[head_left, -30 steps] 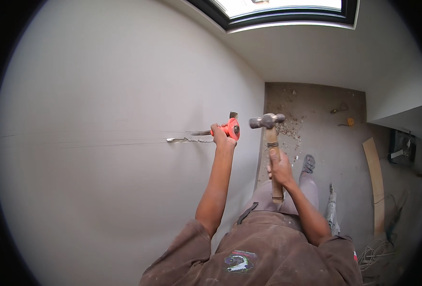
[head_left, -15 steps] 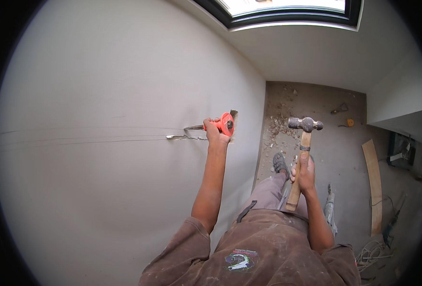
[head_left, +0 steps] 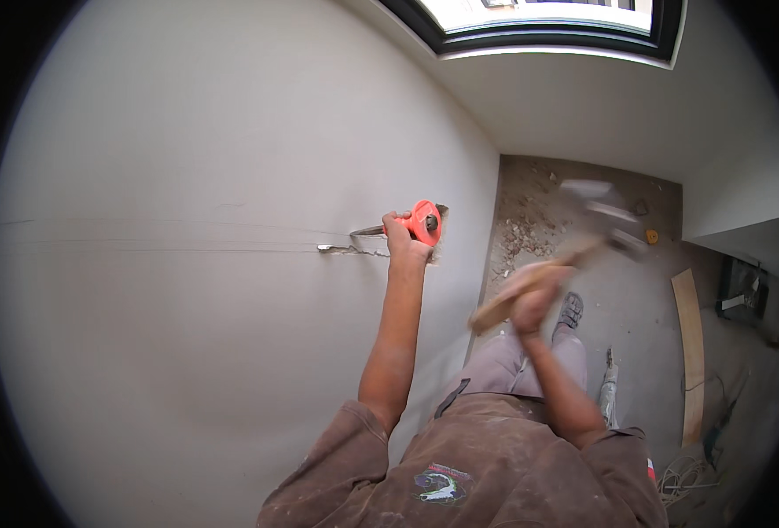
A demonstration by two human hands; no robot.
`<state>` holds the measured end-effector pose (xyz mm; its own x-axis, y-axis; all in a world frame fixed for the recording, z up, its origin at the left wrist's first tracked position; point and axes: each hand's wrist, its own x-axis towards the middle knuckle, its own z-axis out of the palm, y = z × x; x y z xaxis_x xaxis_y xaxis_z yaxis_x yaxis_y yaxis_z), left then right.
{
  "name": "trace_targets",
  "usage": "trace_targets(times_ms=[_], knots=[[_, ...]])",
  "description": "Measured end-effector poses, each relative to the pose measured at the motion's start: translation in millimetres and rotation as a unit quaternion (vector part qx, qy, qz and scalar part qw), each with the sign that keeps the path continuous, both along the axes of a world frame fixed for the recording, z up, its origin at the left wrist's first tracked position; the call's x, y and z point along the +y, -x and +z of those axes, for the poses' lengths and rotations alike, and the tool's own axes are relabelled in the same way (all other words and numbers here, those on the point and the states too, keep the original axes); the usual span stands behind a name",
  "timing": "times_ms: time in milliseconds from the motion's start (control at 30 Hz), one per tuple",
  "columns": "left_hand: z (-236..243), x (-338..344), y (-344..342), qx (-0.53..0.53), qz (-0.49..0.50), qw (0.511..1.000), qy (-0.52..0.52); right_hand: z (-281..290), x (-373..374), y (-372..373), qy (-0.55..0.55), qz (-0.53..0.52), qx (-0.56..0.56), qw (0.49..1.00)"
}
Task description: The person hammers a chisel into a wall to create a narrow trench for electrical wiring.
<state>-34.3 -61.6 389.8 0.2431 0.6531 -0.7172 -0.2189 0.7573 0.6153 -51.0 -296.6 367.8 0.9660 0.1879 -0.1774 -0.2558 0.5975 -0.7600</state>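
My left hand (head_left: 401,240) is wrapped round a chisel (head_left: 424,223) with an orange hand guard. The chisel's steel tip meets the pale wall (head_left: 187,352) at one of the pencil lines drawn along it. Just below the tip runs a rough chipped groove (head_left: 341,250), and a broken-out recess (head_left: 440,242) lies behind the guard. My right hand (head_left: 535,304) grips the wooden handle of a hammer (head_left: 587,253), well to the right of the chisel. The hammer's head is smeared by motion and tilts away from the wall.
Rubble (head_left: 526,233) lies on the floor along the wall's foot. To the right are a long wooden board (head_left: 689,352), a dusty tool (head_left: 609,387), a coil of white cable (head_left: 684,480) and a small yellow item (head_left: 652,237). A dark-framed window (head_left: 557,40) is at the top.
My right hand has moved left and up, and the hammer has swung from upright to leaning right. My left hand still holds the chisel at the wall. One foot has shifted right.
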Motion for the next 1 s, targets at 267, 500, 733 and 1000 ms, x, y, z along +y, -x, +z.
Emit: trace_targets(times_ms=[267, 500, 733, 1000], knots=[[-24.8, -14.9, 12.4, -0.008, 0.026, 1.0, -0.014, -55.6, -29.8, 41.3, 0.111, 0.339, 0.107, 0.928], [-20.7, -11.1, 16.3, -0.011, -0.012, 1.0, -0.026, -70.5, -79.5, 22.3, 0.108, 0.224, 0.19, 0.95], [-35.7, 25.4, 23.5, 0.0, -0.006, 0.999, -0.047, -68.3, -81.6, 32.4, 0.112, 0.195, 0.203, 0.953], [-35.2, 37.5, 22.0, 0.013, 0.009, 0.999, -0.032, -29.2, -99.5, 7.7, 0.097, 0.117, 0.151, 0.977]])
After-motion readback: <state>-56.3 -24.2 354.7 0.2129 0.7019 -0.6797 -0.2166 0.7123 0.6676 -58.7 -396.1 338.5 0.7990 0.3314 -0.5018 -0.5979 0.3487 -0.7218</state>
